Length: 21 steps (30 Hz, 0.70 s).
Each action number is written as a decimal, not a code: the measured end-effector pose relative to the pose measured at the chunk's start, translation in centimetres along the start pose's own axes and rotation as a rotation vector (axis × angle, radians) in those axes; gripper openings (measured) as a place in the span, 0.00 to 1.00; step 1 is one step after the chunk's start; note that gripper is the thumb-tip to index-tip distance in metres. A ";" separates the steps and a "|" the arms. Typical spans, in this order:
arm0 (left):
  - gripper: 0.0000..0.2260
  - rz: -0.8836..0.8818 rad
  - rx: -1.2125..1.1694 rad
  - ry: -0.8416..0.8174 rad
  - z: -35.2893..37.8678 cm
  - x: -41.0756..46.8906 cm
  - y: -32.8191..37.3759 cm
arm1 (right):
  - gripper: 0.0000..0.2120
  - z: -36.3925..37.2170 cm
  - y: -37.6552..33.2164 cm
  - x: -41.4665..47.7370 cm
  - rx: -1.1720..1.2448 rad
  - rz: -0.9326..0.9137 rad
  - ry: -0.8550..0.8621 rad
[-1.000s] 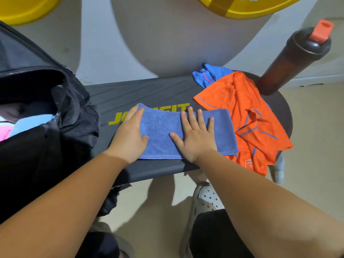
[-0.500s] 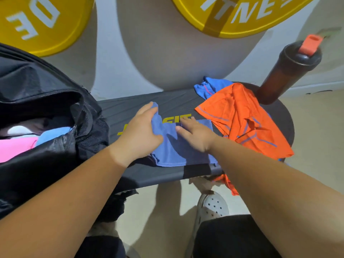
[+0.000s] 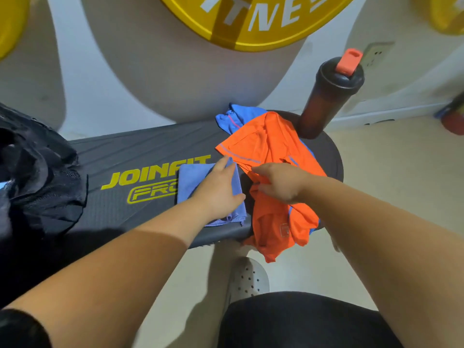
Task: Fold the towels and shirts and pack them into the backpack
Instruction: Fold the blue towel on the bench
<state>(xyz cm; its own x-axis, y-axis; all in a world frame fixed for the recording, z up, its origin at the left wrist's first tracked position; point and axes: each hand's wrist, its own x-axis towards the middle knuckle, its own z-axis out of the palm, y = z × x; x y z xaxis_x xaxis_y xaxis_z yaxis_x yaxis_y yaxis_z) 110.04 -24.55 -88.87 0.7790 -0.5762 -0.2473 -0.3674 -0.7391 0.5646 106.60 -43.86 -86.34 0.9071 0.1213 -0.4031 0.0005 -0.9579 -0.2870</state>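
Observation:
A folded blue towel (image 3: pixel 190 180) lies on the black bench (image 3: pixel 130 151), over its yellow lettering. My left hand (image 3: pixel 218 190) presses flat on the towel's right half, fingers straight. My right hand (image 3: pixel 278 183) rests on the crumpled orange shirt (image 3: pixel 271 141) just right of the towel, fingers loosely bent; no grip on the cloth shows. A blue shirt (image 3: pixel 238 116) sticks out from under the orange one at the back. The open black backpack (image 3: pixel 37 187) sits at the bench's left end, its inside mostly out of frame.
A dark shaker bottle (image 3: pixel 326 96) with an orange cap stands at the bench's far right end, behind the shirts. Yellow weight plates (image 3: pixel 251 21) lean on the wall behind. A grey perforated shoe (image 3: pixel 247 277) is on the floor below the bench edge.
My left hand has carried the towel's left end over to the right, halving it, and now presses it down. My right hand has left the towel for the orange shirt.

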 end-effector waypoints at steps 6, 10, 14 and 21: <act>0.23 0.053 -0.210 0.139 -1.0 -1.0 -0.7 | 0.08 0.9 -0.3 0.4 -0.029 -0.036 0.028; 0.20 0.033 0.119 0.336 -1.7 -2.6 -3.0 | 0.24 1.8 -2.0 0.9 -0.051 -0.079 0.097; 0.28 0.005 0.436 0.214 0.0 -3.7 -5.3 | 0.36 3.3 -5.4 1.4 -0.178 -0.118 0.204; 0.32 -0.145 0.404 0.205 2.3 -3.4 -7.9 | 0.43 6.7 -5.4 3.3 -0.368 -0.124 0.115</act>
<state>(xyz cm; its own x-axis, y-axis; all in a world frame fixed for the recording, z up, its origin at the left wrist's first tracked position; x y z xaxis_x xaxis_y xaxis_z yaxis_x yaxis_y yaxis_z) 109.13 -17.57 -94.36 0.9060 -0.4067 -0.1176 -0.3843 -0.9066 0.1743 106.82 -36.57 -91.92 0.9319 0.2317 -0.2791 0.2444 -0.9696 0.0110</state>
